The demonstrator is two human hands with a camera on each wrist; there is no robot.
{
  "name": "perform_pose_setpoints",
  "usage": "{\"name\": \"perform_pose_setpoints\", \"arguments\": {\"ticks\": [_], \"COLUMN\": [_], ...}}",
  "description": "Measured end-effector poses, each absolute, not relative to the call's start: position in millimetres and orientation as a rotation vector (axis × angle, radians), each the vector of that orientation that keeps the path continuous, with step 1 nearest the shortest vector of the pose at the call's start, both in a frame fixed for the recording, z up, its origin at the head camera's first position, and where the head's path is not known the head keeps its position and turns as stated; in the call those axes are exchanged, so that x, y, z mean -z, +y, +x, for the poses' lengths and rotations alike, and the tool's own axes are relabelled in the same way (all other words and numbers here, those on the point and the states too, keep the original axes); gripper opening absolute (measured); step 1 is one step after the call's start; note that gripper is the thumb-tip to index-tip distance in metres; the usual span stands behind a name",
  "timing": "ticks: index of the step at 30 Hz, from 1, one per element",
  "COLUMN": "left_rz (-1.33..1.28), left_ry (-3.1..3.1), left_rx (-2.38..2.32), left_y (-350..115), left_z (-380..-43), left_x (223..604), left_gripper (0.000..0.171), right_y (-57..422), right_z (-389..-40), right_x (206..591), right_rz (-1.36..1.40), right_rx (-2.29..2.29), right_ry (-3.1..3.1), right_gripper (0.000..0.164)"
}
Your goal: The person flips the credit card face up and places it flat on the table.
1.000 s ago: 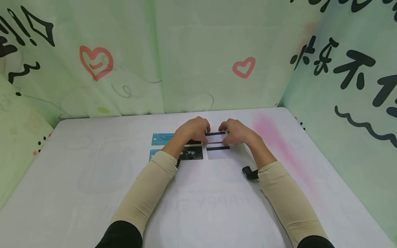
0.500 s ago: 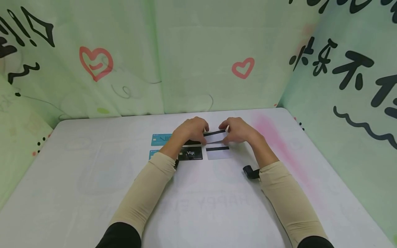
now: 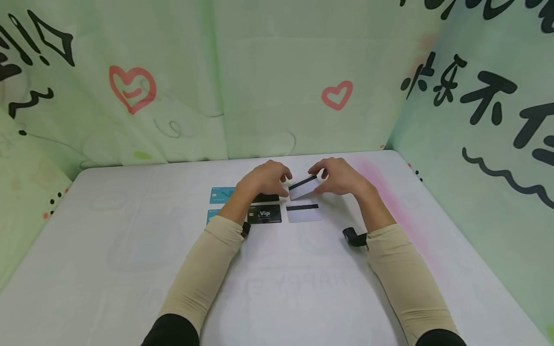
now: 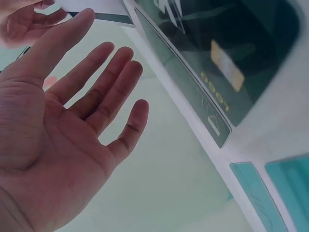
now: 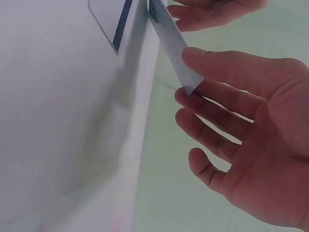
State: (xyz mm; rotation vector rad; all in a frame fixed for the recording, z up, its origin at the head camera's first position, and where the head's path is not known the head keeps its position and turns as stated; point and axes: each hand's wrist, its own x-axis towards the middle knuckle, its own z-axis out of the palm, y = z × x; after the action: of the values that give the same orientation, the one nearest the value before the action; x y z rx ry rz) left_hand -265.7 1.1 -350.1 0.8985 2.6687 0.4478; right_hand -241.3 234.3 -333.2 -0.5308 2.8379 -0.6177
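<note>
My right hand pinches a white card with a black stripe by its right end. That card is tilted, its right side raised off the table. To its left, my left hand hovers with loose fingers and holds nothing, as the left wrist view shows. Below the tilted card lies a second white striped card, flat. A black Vip card lies to its left, with another black card partly hidden behind my left hand. Further left are two blue cards, the upper one and the lower one, both partly covered by my arm.
The white table reaches back to a green cloth wall with drawn hearts. More green cloth stands on both sides. A black wrist camera sits at my right wrist, just above the tabletop.
The upper white card, lying flat between both hands at first, has its right side lifted in my right hand. That hand has moved slightly right and up; my left hand has come off the card.
</note>
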Motion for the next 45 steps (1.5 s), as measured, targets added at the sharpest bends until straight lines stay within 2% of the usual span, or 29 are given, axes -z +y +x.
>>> {"name": "perform_pose_setpoints", "arguments": {"ticks": [45], "left_rz": [0.884], "left_ry": [2.635], "left_rx": [-0.48], "left_y": [-8], "left_z": [-265], "left_x": [347], "left_gripper": [0.047], "right_y": [238], "right_z": [-238], "right_x": [319], "right_rz": [-0.551], "right_rx": [0.748], "right_ry": [2.935], "right_gripper": [0.052]}}
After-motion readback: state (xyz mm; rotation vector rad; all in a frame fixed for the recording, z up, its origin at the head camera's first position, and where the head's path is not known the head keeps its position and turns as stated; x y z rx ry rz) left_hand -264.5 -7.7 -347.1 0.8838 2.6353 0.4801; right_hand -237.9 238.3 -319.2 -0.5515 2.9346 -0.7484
